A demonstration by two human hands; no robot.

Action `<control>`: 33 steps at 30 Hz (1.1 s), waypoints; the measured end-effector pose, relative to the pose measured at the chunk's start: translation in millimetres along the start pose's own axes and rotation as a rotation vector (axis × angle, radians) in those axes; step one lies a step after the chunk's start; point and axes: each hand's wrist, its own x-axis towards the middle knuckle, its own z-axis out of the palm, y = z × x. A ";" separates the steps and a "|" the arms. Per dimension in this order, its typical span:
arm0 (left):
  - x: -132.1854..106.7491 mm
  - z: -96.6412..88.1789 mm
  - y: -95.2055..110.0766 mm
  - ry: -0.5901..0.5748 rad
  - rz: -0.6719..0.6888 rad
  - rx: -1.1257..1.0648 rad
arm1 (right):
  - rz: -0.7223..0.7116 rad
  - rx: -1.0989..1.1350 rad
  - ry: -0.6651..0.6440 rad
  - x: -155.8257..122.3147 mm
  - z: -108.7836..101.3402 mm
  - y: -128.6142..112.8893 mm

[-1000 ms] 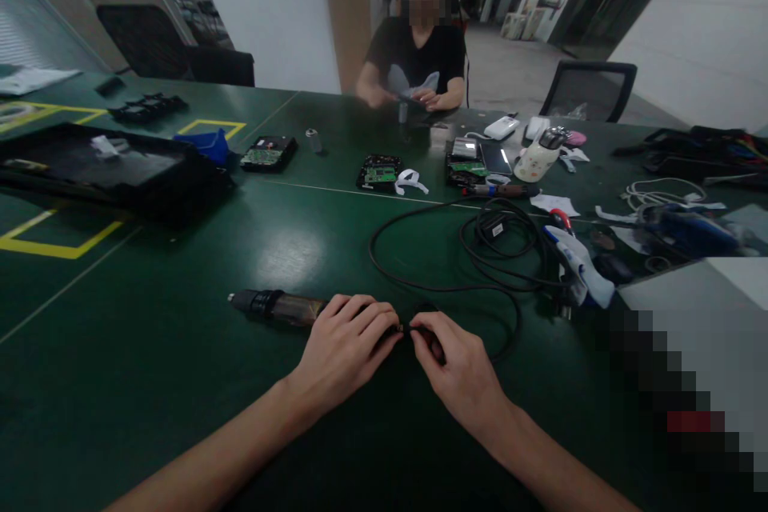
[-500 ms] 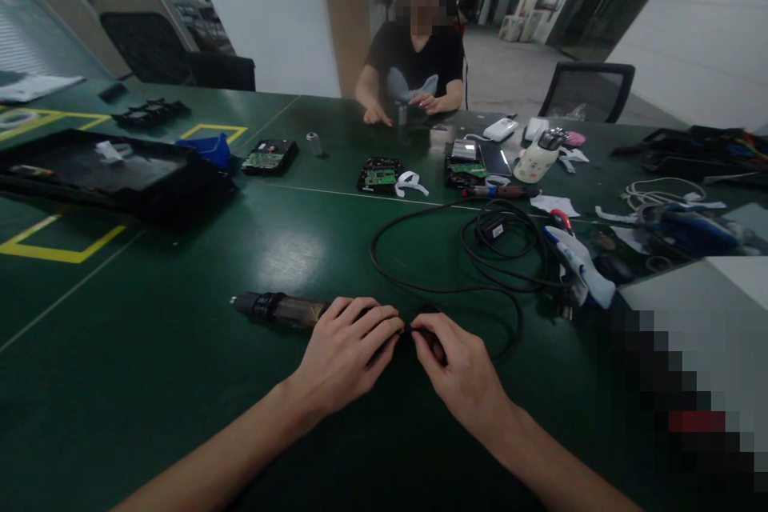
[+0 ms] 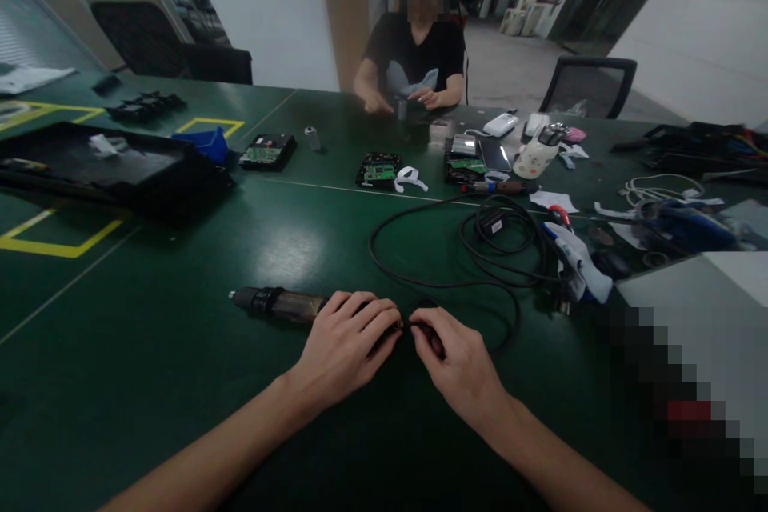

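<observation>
A dark cylindrical electric screwdriver (image 3: 288, 305) lies sideways on the green table, its bit end pointing left. My left hand (image 3: 351, 344) is wrapped over the tool's right end, covering it; a small brass-coloured bit shows by the fingertips. Just to the right, my right hand (image 3: 459, 356) pinches what looks like the plug end of a black cable (image 3: 420, 283). The fingers mostly hide that plug. A narrow gap separates the two hands' fingertips. The cable loops away behind my right hand into a coil.
Circuit-board units (image 3: 379, 170) stand mid-table, with a second screwdriver (image 3: 501, 187) to their right. A black tray (image 3: 120, 168) lies left, beside a blue bin (image 3: 204, 146). A blue-and-white tool (image 3: 579, 260) sits right. Across the table, a person (image 3: 414, 56) sits with both hands on the tabletop.
The view has shifted slightly. My hands keep nearly the same hold, and the brass-coloured bit by my left fingertips shows a little more clearly.
</observation>
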 end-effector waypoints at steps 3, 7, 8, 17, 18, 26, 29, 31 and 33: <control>-0.2 -0.6 -0.4 -0.017 0.032 -0.012 | 0.003 -0.002 0.002 0.3 -0.4 -0.4; -0.6 0.6 -0.2 -0.013 -0.002 -0.007 | 0.007 0.002 -0.007 0.4 -0.9 -1.2; -0.6 0.8 0.0 -0.011 -0.011 -0.010 | 0.012 0.003 -0.008 0.3 -0.9 -1.4; 0.2 0.8 1.0 -0.009 -0.003 -0.008 | 0.030 0.007 -0.020 -0.7 0.2 -0.6; 0.4 0.7 1.4 -0.010 -0.011 0.000 | 0.030 0.007 -0.017 -0.8 0.3 -0.5; -0.8 -0.3 0.0 -0.011 0.026 -0.018 | 0.026 -0.008 -0.014 -0.3 -0.2 -0.7; -0.9 3.4 0.2 -0.003 -0.001 0.006 | 0.018 -0.012 -0.007 -0.2 0.2 -0.4; -0.5 4.8 1.2 -0.004 -0.020 0.018 | 0.014 -0.010 -0.008 -0.1 0.3 -0.2; 0.0 4.1 2.3 -0.006 -0.032 0.018 | 0.009 -0.006 -0.005 0.0 0.2 -0.2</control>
